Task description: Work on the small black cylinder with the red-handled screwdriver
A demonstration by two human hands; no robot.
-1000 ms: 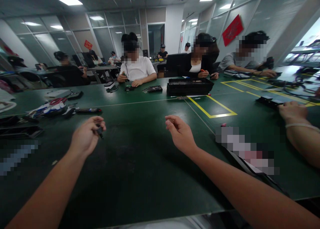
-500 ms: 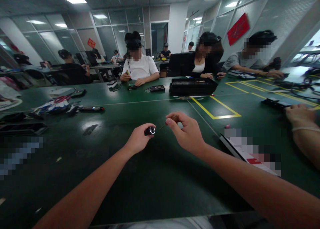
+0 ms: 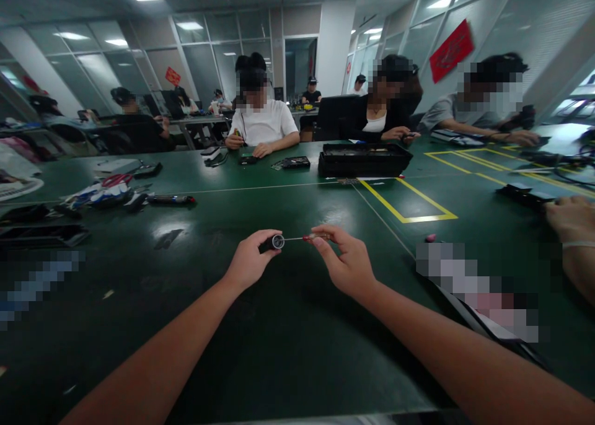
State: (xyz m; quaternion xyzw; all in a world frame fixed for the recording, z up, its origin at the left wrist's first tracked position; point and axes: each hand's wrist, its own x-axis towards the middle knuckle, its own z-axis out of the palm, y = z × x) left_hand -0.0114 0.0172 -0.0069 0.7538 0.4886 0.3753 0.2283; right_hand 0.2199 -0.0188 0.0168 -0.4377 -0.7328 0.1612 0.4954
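A short black cylinder (image 3: 269, 244) with a pale ring at its end sits in my left hand (image 3: 248, 262), the fingers and thumb closed around it. Its ringed end faces right and toward me. My right hand (image 3: 349, 258) grips a screwdriver (image 3: 306, 238) by its reddish, partly see-through handle. The thin metal shaft points left and its tip reaches the ringed end of the cylinder; whether it goes inside I cannot tell. Both hands are held above the green table (image 3: 279, 344).
A long black box-like housing (image 3: 365, 162) stands across the table. At left lie a black pen-like tool (image 3: 171, 200), scissors (image 3: 116, 179) and mixed parts. A paper-topped item (image 3: 478, 295) lies by my right forearm. A co-worker's hand (image 3: 571, 220) rests at far right.
The screwdriver shaft has swung from slanting down-left to nearly level, with its tip now at the cylinder's end. My left hand and the cylinder have shifted slightly left.
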